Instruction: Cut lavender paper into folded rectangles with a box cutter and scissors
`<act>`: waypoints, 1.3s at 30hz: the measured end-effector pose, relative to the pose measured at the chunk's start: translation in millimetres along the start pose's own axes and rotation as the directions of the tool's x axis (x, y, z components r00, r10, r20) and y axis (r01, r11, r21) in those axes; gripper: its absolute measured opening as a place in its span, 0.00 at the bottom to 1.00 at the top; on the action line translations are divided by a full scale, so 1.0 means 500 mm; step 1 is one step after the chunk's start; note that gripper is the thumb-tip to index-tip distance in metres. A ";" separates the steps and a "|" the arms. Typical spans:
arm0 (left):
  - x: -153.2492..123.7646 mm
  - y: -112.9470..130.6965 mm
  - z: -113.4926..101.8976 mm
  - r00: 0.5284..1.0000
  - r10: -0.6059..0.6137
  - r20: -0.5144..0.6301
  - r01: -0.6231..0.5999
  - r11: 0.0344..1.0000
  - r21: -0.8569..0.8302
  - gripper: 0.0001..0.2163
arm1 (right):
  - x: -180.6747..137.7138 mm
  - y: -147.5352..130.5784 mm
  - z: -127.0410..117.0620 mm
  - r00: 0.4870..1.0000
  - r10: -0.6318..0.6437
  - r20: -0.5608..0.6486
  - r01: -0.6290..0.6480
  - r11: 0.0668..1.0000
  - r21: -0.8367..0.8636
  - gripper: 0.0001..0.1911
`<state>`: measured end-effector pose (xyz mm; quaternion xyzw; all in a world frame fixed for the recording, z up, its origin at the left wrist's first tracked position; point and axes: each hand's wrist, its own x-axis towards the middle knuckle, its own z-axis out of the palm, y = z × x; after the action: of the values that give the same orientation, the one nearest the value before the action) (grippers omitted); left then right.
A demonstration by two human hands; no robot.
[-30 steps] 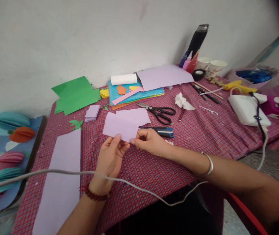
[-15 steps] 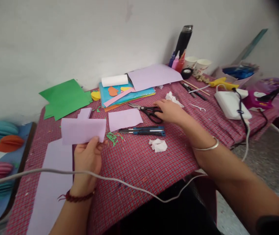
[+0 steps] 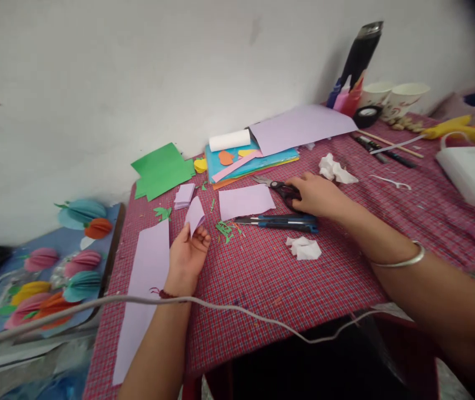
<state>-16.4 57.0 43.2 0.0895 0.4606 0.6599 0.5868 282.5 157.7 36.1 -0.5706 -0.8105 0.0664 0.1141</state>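
A folded piece of lilac paper is pinched between the thumb and fingers of my left hand, its narrow side turned toward me. My right hand has its fingers closed on the black handles of the scissors, which lie on the table with the blades pointing left. Between my hands lies a flat lilac rectangle. Just below it are utility knives and green paper scraps. A small stack of lilac pieces sits beyond my left hand.
Green sheets and a pile of coloured paper lie toward the wall. Crumpled tissues rest near my right arm. A yellow glue gun, paper cups and a black bottle stand right. A white cable crosses in front.
My view has swung left. The folded lilac paper in my left hand has turned from broadside to nearly edge-on. My right hand has closed on the scissors' handles.
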 end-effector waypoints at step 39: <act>-0.014 -0.041 -0.001 0.982 0.049 0.185 -0.059 0.997 0.049 0.05 | -0.120 -0.196 0.030 0.714 -0.651 0.258 -0.668 -0.524 0.529 0.26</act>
<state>-0.3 48.4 31.2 0.1784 0.4197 0.6519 0.6058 208.7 68.3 38.4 -0.0628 -0.2277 0.9450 0.2261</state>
